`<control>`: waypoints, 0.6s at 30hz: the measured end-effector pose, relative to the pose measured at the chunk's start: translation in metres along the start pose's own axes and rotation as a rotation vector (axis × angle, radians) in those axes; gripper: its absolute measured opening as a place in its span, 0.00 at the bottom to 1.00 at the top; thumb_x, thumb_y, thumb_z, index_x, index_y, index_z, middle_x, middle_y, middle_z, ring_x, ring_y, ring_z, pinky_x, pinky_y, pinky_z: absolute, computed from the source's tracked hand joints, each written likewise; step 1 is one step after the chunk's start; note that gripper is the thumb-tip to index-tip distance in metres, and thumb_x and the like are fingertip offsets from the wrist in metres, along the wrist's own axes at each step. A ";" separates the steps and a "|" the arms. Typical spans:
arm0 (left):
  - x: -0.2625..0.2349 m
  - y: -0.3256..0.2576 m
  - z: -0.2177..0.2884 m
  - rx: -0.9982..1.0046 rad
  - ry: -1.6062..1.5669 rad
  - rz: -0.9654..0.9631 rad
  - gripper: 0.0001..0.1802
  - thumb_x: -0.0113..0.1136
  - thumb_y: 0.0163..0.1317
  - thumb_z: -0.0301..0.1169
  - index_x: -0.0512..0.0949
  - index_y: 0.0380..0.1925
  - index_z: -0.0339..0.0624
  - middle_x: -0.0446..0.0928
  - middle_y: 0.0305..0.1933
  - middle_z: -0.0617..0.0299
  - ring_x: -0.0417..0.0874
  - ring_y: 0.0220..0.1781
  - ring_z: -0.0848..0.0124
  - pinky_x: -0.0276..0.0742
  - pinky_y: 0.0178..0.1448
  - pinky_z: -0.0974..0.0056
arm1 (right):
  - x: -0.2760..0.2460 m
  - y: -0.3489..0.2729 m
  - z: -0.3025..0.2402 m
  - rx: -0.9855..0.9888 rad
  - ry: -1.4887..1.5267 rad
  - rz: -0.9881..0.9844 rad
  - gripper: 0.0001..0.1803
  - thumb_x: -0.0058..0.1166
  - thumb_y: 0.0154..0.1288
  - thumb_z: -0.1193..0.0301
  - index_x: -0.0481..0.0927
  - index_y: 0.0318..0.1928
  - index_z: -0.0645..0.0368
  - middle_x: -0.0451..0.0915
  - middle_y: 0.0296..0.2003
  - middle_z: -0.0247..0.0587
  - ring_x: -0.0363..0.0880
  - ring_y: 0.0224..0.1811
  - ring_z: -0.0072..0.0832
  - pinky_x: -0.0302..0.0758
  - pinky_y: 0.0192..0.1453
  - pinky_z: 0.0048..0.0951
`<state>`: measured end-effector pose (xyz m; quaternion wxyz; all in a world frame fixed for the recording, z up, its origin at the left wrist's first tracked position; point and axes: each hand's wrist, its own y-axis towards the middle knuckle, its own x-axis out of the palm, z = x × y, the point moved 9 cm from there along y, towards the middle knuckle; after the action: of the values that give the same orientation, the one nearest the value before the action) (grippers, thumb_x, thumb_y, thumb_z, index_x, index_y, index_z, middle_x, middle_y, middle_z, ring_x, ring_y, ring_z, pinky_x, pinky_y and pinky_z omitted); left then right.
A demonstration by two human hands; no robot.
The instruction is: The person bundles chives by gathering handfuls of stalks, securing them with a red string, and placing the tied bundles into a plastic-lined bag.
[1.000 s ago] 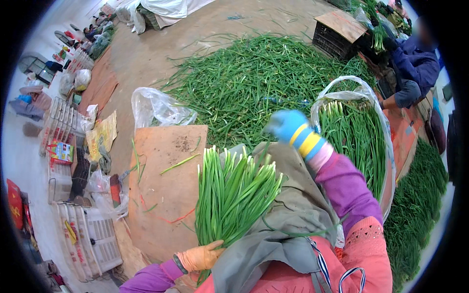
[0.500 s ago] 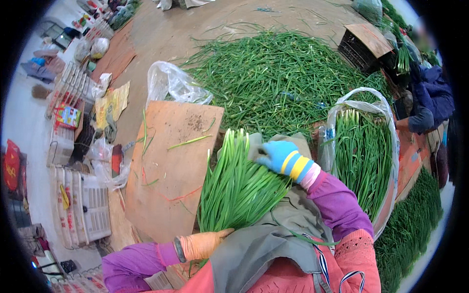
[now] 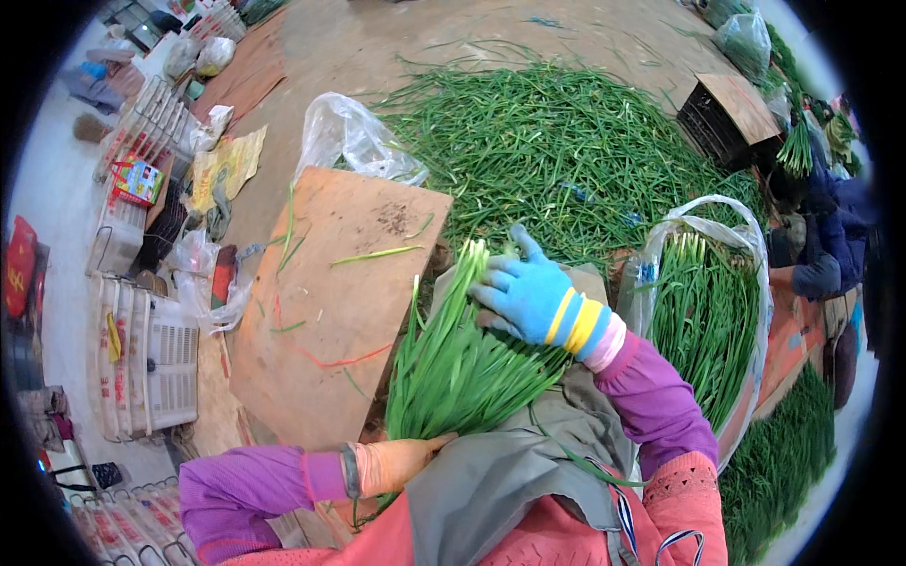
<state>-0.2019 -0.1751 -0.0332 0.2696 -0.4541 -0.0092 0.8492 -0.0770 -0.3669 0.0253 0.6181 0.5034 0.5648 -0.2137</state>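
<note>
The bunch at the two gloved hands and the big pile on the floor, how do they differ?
The bunch is gathered, its stalks running mostly one way; the pile is a tangle pointing every way. The bunch is much smaller; the pile spreads widely over the floor. The bunch is in the left hand, with the right hand against it; the pile lies loose. Both are long, thin green leaves.

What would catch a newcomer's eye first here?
Probably the big heap of loose green stalks spread across the upper middle. Next, the right hand, gloved in bright blue with yellow bands, over a green bundle at the centre; the orange-gloved left hand holds its lower end. At the right, a clear bag is packed with more stalks.
</note>
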 end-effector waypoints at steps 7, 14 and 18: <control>0.008 -0.005 -0.002 -0.009 0.003 -0.213 0.25 0.43 0.64 0.35 0.60 0.59 0.35 0.62 0.62 0.55 0.62 0.63 0.68 0.54 0.68 0.65 | -0.008 -0.061 -0.033 0.072 0.236 -0.019 0.15 0.57 0.53 0.62 0.77 0.41 0.54 0.73 0.28 0.36 0.74 0.34 0.34 0.68 0.47 0.41; 0.062 -0.007 -0.003 0.192 0.622 -0.273 0.24 0.37 0.68 0.36 0.59 0.61 0.35 0.61 0.64 0.58 0.61 0.64 0.70 0.51 0.69 0.69 | -0.003 -0.065 0.010 0.538 0.651 0.165 0.10 0.55 0.56 0.70 0.78 0.39 0.57 0.78 0.32 0.43 0.77 0.34 0.38 0.73 0.36 0.33; 0.025 -0.003 0.005 0.184 0.775 -0.368 0.23 0.31 0.70 0.36 0.57 0.62 0.35 0.61 0.64 0.62 0.61 0.64 0.73 0.50 0.70 0.70 | 0.019 -0.054 0.063 0.917 1.016 0.370 0.14 0.55 0.57 0.72 0.76 0.44 0.64 0.79 0.34 0.42 0.78 0.33 0.27 0.74 0.36 0.29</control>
<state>-0.2149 -0.1596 -0.0486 0.4393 -0.7040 0.0876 0.5511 -0.0861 -0.4371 -0.0215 0.0301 0.8380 0.5415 -0.0603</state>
